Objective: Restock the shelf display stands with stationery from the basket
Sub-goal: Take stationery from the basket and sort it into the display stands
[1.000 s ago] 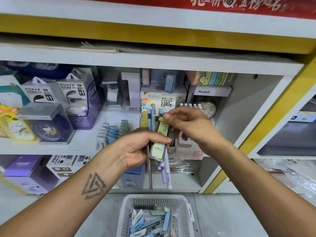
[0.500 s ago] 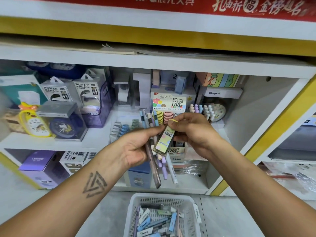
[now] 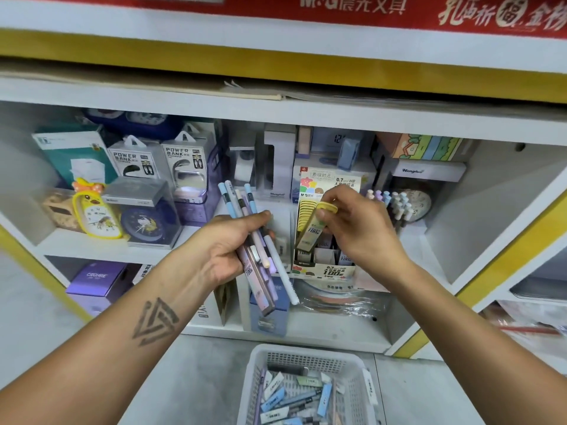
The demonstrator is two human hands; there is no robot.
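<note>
Shelving filled the view, and at its far left a yellow duck-shaped clock [image 3: 92, 214] stood on the white shelf [image 3: 101, 250] beside a dark blue clock in a clear case [image 3: 144, 219]. Behind them two boxes marked POWER BANK [image 3: 159, 162] stood upright side by side.

Next came the left hand [image 3: 228, 250], fingers curled round a bundle of pastel pens [image 3: 245, 216] in blue, white and lilac, together with a flat lead case printed "100" low in the same grip. The pens fanned upward past the thumb, and their lower ends stuck out below the palm over the lower shelf.

Just right of that, the right hand [image 3: 359, 228] pinched a yellow-capped lead refill case [image 3: 310, 234] by its top between thumb and fingertips. The case hung tilted, its lower end at the cardboard display stand [image 3: 325, 268], which was marked 0.7 HB and held a row of yellow-capped cases in its left column. Whether the case already touched the stand's slot could not be told.

Further right, a cluster of pastel-capped pens [image 3: 395, 207] stood upright on the shelf by a round pale clock [image 3: 418, 204].

Below, on the grey floor, the white plastic basket [image 3: 254, 378] held loose lead cases and pens in a heap.
</note>
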